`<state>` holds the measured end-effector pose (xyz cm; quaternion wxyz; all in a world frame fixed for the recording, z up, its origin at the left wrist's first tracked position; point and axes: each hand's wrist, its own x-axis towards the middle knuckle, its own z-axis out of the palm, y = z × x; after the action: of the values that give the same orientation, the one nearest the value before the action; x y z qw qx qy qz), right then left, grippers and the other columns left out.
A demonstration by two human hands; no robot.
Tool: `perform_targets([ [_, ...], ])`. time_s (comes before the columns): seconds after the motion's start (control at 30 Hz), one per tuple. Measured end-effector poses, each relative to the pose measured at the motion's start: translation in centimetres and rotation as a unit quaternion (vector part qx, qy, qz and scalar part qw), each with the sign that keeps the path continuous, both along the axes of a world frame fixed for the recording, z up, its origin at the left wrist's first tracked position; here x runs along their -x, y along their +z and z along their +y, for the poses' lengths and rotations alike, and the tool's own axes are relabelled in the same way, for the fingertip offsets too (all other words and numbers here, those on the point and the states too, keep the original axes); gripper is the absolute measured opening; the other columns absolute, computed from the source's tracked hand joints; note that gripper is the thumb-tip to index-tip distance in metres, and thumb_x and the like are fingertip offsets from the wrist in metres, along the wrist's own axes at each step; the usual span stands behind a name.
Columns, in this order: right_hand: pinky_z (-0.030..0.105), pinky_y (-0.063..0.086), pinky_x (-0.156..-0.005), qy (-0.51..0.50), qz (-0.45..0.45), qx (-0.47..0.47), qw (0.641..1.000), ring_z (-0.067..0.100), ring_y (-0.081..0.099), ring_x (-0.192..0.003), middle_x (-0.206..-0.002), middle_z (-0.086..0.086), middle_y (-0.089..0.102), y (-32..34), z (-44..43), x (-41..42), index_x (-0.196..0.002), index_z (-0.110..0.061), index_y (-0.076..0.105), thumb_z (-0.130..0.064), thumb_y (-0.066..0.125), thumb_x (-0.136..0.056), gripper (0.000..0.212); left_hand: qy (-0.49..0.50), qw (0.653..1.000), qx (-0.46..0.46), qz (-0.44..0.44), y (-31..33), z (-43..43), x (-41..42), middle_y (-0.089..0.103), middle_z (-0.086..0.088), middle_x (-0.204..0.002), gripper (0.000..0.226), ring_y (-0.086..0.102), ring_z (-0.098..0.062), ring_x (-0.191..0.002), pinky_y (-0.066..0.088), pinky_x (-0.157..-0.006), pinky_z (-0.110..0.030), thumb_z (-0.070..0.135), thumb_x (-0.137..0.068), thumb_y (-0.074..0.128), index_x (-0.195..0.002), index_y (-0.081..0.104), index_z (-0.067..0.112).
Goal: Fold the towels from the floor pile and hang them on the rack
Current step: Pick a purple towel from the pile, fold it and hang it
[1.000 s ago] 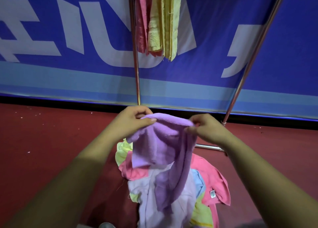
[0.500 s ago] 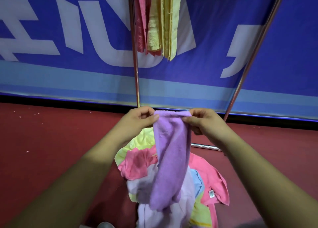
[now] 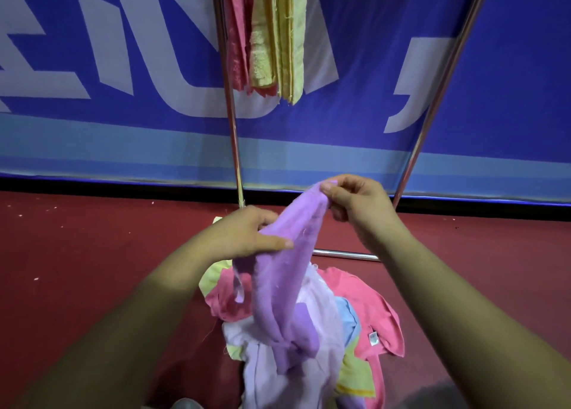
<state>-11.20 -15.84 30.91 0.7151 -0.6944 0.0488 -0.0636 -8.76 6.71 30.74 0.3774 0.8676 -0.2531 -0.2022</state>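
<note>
Head view: purple towel (image 3: 287, 285) dangles over floor pile (image 3: 380, 322), long axis dropping steeply toward pile; right hand (image 3: 358, 204) topmost above pile, grip pinching upper corner; left hand (image 3: 244, 238) lower, grip clutching edge. Judged next: spread corners apart.

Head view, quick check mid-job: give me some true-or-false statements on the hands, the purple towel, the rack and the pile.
1. Both the left hand and the right hand grip the purple towel. True.
2. Yellow towels and a pink towel hang on the rack. True.
3. The purple towel is draped over the rack. False: the hands hold it up, above the floor.
4. No towels lie on the floor. False: a floor pile lies below the hands.
5. The left hand is higher than the right. False: the right hand pinches the towel higher up.
</note>
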Motion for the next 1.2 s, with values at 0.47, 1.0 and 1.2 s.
perform_targets([
  [0.47,0.029,0.062,-0.066,-0.09,0.003,0.074,0.993,0.014,0.069,-0.055,-0.069,0.014,0.067,-1.7,-2.4,-0.7,-0.097,0.001,0.066,0.009,0.055,-0.095,0.014,0.117,0.989,0.051,-0.077,-0.9,0.7,-1.0,0.056,0.003,-0.065,0.016,0.044,-0.011,-0.059,0.041,-0.059,-0.032,0.033,-0.089,0.066,-0.095,0.059,0.019],
  [1.0,0.046,0.055,-0.086,0.157,-0.009,0.257,0.953,0.012,0.065,-0.08,-0.094,0.007,0.075,-0.8,3.2,2.2,-0.097,-0.016,0.074,-0.052,0.081,-0.068,0.046,0.126,0.984,0.12,-0.043,1.8,-0.6,1.3,0.065,0.002,-0.05,0.006,0.057,-0.002,-0.046,0.042,-0.047,-0.017,0.004,-0.086,0.071,-0.082,0.073,0.002],
  [1.2,0.049,0.057,-0.068,0.136,-0.034,0.276,0.951,0.009,0.059,-0.07,-0.082,0.006,0.073,-0.6,3.2,2.0,-0.087,-0.015,0.072,-0.026,0.067,-0.085,0.012,0.14,0.983,0.061,-0.102,1.8,-0.3,1.2,0.067,0.0,-0.051,0.023,0.056,0.001,-0.046,0.036,-0.048,-0.012,0.023,-0.088,0.071,-0.085,0.072,0.0],
])
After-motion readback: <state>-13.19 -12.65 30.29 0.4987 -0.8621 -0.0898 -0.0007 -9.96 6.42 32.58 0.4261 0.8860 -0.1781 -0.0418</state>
